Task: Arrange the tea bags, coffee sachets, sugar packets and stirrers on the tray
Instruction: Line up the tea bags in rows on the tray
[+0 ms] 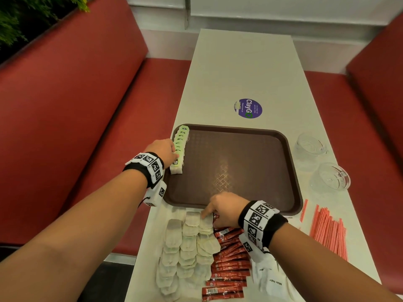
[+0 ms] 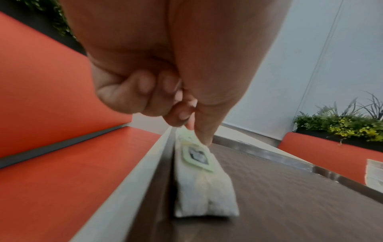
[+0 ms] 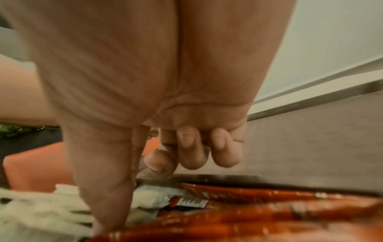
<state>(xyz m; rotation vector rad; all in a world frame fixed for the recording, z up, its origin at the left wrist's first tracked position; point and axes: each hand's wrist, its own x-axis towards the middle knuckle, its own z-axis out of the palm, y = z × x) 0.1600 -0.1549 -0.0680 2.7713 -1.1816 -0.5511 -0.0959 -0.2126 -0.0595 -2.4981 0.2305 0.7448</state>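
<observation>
My left hand (image 1: pixel 164 149) pinched the row of green-tagged paper tea bags (image 1: pixel 180 149) along the brown plastic tray's (image 1: pixel 292 171) left rim; I judged them light, limp, best nipped by edges. My right hand (image 1: pixel 224 209) fingered loose bags near the tray, grip unclear.

left hand (image 2: pixel 157 78), fingers curled, pinches the green-tagged tea bags (image 2: pixel 204 188) lying along the brown tray (image 2: pixel 290 204) edge.
</observation>
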